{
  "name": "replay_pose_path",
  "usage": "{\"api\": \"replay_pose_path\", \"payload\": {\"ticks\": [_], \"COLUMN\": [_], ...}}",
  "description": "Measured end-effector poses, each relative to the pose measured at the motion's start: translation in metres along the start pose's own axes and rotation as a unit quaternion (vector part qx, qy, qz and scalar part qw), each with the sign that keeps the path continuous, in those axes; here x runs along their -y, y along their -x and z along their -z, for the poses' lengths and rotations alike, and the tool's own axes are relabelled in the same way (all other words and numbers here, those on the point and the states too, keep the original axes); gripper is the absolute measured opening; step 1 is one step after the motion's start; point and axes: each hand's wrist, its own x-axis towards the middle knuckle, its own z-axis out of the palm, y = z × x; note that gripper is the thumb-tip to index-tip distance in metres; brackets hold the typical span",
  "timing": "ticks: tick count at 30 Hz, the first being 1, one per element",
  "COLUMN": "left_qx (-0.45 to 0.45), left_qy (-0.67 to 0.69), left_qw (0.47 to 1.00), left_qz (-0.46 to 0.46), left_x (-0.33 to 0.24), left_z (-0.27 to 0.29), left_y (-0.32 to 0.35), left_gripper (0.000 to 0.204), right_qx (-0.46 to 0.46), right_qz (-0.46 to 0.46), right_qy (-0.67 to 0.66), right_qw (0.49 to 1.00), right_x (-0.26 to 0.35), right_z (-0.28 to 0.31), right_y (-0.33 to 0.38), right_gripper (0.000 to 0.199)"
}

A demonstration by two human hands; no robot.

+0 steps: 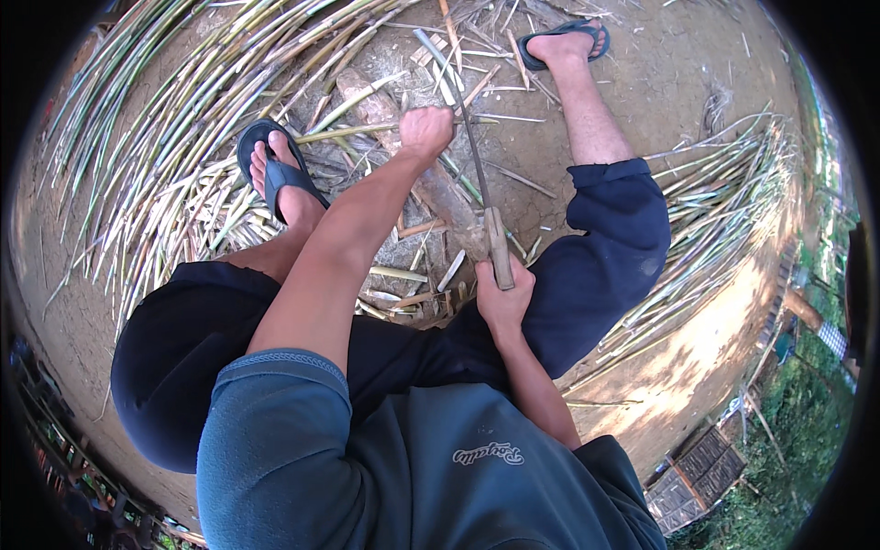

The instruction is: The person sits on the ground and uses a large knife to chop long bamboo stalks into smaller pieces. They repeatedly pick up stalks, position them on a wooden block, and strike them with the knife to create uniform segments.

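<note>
My right hand (506, 295) is closed around the wooden handle (498, 246) of a machete. Its long, dark, narrow blade (476, 154) points away from me, passing just right of my left hand (428, 131). That hand makes a fist around a thin green-yellow cane stalk (353, 130), which lies crosswise and shows on both sides of the fingers. Beneath my left forearm and the blade, a worn log (447, 203) rests on the ground. Whether the blade touches the stalk, I cannot tell.
Long cane stalks (165, 137) are heaped at the left, with another pile (724, 197) at the right. Cut pieces (403, 273) litter the ground around the log. My sandalled feet (291, 197) stand on either side. Greenery (779, 458) borders the dirt at the lower right.
</note>
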Motion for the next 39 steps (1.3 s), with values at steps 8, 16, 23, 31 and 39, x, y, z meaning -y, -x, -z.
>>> {"api": "replay_pose_path", "payload": {"ticks": [8, 16, 23, 31, 39], "left_qx": [0.036, 0.010, 0.025, 0.058, 0.018], "left_qy": [-0.014, -0.030, -0.039, -0.025, -0.039], "left_qw": [0.999, 0.999, 0.998, 0.997, 0.998], "left_qz": [0.034, 0.044, 0.035, 0.042, 0.052], "left_x": [-0.002, 0.008, 0.010, 0.006, 0.019], "left_z": [0.007, 0.004, 0.009, 0.017, 0.000], "left_y": [-0.004, -0.025, -0.039, -0.031, -0.043], "left_gripper": [0.020, 0.020, 0.021, 0.019, 0.018], "right_qx": [-0.017, -0.017, 0.007, 0.008, 0.009], "right_qz": [-0.006, 0.041, 0.000, -0.023, -0.029], "right_qy": [-0.016, -0.019, -0.047, -0.021, -0.043], "right_qw": [1.000, 0.999, 0.999, 0.999, 0.999], "right_x": [-0.011, -0.022, -0.018, -0.026, -0.020], "right_z": [-0.015, -0.016, -0.035, -0.036, -0.017], "right_y": [-0.014, -0.005, -0.063, -0.052, -0.007], "right_gripper": [0.017, 0.015, 0.015, 0.013, 0.013]}}
